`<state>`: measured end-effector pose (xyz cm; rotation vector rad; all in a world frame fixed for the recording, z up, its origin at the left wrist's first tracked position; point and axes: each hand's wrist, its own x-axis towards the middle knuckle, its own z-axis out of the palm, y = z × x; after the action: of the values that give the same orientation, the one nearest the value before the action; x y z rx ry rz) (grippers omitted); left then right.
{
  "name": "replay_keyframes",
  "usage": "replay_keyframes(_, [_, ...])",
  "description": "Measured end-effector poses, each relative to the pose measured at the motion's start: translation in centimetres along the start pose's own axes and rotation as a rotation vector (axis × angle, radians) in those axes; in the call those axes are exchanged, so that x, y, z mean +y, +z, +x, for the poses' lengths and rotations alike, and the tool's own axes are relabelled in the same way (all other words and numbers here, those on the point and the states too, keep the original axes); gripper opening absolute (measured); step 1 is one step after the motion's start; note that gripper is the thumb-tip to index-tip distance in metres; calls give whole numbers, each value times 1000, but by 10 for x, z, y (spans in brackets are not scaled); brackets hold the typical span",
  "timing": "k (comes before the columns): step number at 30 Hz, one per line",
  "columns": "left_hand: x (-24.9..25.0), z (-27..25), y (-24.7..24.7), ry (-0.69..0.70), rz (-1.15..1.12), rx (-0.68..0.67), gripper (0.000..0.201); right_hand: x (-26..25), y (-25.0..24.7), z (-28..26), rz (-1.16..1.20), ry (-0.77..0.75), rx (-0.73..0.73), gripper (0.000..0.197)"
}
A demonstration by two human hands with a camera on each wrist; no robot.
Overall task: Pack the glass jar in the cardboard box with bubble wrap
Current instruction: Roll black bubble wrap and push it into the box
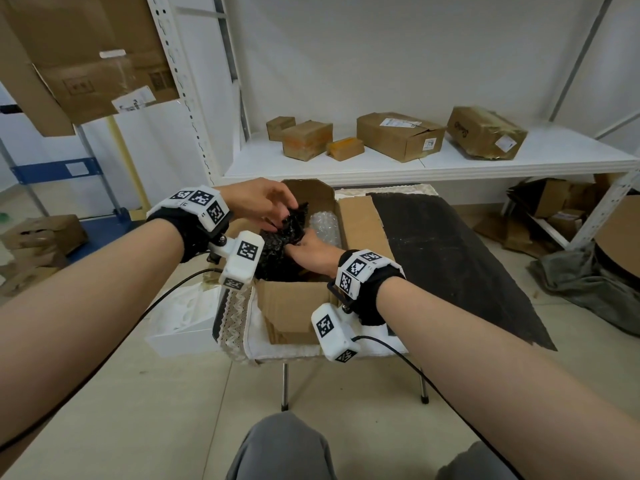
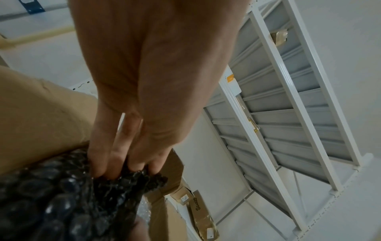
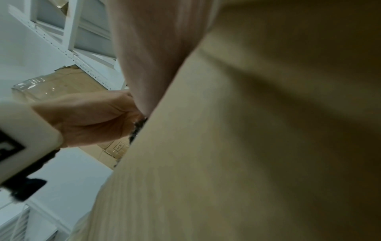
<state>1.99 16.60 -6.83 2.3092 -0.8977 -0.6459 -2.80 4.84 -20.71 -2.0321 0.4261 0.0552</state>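
An open cardboard box stands on a small cloth-covered table. A bundle of black bubble wrap sticks up out of it. No glass jar shows; the wrap hides whatever it holds. My left hand pinches the bundle's top end from above, and in the left wrist view the fingertips dig into the black bubble wrap. My right hand reaches into the box and grips the bundle's lower right side, its fingers mostly hidden. Clear bubble wrap lies in the box's right part. The box wall fills the right wrist view.
A black mat covers the table's right half. A white box sits at the table's left edge. Behind, a white shelf carries several cardboard boxes. More boxes lie on the floor at left and right.
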Motion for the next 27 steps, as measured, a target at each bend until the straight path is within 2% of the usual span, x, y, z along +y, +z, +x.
replay_keyframes(1, [4,-1,1,-3,28,26,23,-14,-6,-24,14,-16,13,88])
replay_keyframes(4, [7,5,5,-61,231,171,70,-24,-19,-53,92,-94,41,58])
replay_keyframes(6, [4,7,9,-102,432,239,89,-21,-24,-54,178,-139,60,40])
replay_keyframes(7, [3,8,8,-133,449,256,88,-22,-27,-57,229,-152,85,30])
replay_keyframes(9, [4,6,2,-177,339,273,66,-25,-32,-57,339,-127,175,20])
replay_keyframes(12, [5,4,-11,-168,-3,296,33,-28,-37,-50,383,-79,341,30])
replay_keyframes(15, [3,-5,-20,-160,-357,304,16,-40,-43,-54,537,42,325,69])
replay_keyframes(17, [-5,-8,-24,-158,-449,292,18,-46,-50,-60,676,61,201,83])
replay_keyframes(19, [-18,-2,-27,-167,-495,267,34,-50,-60,-68,741,25,123,74])
replay_keyframes(21, [-16,-7,-20,-133,-592,255,37,-52,-70,-73,766,-13,136,67])
replay_keyframes(23, [-7,-9,-10,-106,-572,323,43,-53,-81,-76,688,-32,257,56])
replay_keyframes(25, [-4,-3,-3,-32,-373,490,45,-54,-86,-77,523,-31,365,48])
replay_keyframes(26, [-3,-2,-1,5,-259,567,40,-54,-85,-77,452,-26,382,48])
replay_keyframes(27, [0,-4,-1,20,-178,585,31,-54,-82,-75,406,-18,383,49])
